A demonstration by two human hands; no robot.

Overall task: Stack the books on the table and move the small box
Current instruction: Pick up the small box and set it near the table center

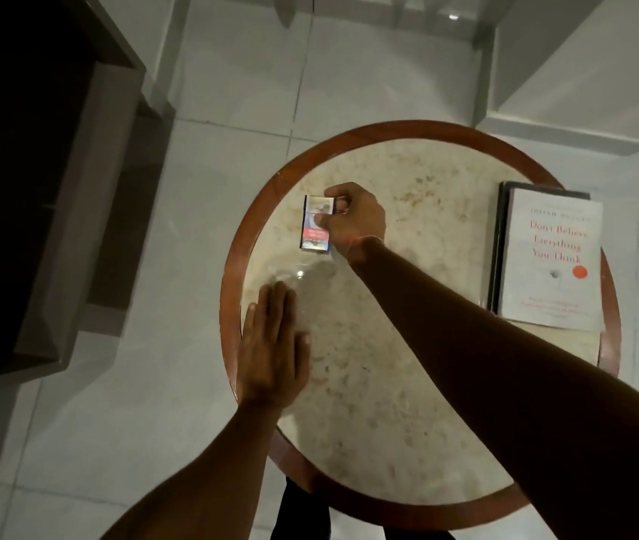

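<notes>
While the books (551,259) already lie stacked at the table's (407,130) right edge, the right hand (353,220) pinches the small box (315,224) at far left, thumb and fingers closed on its sides. Lift it straight, then set it flat before letting go. Nearer, the left hand (271,344) rests flat, fingers extended, holding nothing.

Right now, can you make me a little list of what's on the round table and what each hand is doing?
table: round marble-topped table with a reddish wooden rim
small box: small printed cardboard box, on the table's far left part
books: white paperback book with red title lying on a dark book, at the right edge
right hand: right hand, fingers gripping the small box
left hand: left hand, flat and open at the table's left edge
</notes>
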